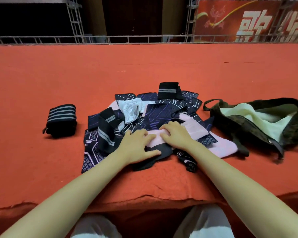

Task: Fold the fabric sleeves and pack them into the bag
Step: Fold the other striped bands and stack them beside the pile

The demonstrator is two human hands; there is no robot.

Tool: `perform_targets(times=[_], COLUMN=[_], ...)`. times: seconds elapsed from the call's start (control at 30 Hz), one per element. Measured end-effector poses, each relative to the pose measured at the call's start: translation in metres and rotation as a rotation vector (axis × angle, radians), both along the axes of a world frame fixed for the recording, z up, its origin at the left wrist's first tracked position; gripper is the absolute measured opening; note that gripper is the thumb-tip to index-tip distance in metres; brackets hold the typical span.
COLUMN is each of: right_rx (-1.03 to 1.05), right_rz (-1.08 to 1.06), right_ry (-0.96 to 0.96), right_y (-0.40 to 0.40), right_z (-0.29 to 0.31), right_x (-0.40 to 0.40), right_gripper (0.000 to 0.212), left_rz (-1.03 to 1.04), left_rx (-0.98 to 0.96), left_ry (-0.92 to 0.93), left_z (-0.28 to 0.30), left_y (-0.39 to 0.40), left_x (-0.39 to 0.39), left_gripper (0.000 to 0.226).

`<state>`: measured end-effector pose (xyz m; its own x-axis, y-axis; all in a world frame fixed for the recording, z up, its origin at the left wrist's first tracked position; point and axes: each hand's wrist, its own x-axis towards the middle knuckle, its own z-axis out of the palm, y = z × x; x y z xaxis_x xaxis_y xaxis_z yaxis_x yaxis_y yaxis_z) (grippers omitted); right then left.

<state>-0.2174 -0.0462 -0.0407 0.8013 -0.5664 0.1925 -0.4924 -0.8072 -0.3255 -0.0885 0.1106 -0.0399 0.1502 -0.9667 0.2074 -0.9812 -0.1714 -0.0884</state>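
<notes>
Both hands rest on a pink sleeve (155, 134) lying on top of a loose pile of sleeves (144, 124) in the middle of a red cloth-covered table (144, 69). The left hand (138, 143) lies flat with its fingers spread wide, fingertips on the pink cloth and thumb stretched over a black cuff at the near edge of the pile. The right hand (174, 133) sits just beside it, fingers a little bent, pressing down on the same pink piece; whether it pinches the cloth cannot be told.

The pile mixes dark blue patterned pieces, pink ones, a white one and black cuffs with grey stripes. Well apart to the left stands a folded black bundle (61, 120) with grey stripes. To the right, just beside the pile, lies a dark bag (258, 124), open, with pale lining showing inside.

Beyond the far edge of the table run a metal railing (110, 39) and a red banner (247, 19).
</notes>
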Motion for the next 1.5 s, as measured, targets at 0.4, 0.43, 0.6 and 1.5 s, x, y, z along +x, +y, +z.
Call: perform_targets(times=[0.4,0.43,0.6,1.5], right_rx=[0.032,0.026,0.034,0.194], right_rz=[-0.028,-0.030,-0.043,-0.065], right_ry=[-0.301,-0.322,-0.354,-0.279], right_y=[-0.001,-0.001,-0.002,-0.003], right_z=[-0.011,-0.012,-0.013,-0.010], right_x=[-0.003,-0.003,-0.002,0.002], right_gripper=[0.013,0.012,0.013,0.020], left_rz=[0.123,0.143,0.182,-0.180], left_rx=[-0.090,-0.074,0.007,-0.335], left_ry=[0.383,0.416,0.414,0.316], left_z=[-0.005,-0.003,0.003,-0.021], left_y=[0.024,0.024,0.018,0.001], left_x=[0.015,0.015,0.003,-0.021], left_gripper=[0.045,0.048,0.059,0.038])
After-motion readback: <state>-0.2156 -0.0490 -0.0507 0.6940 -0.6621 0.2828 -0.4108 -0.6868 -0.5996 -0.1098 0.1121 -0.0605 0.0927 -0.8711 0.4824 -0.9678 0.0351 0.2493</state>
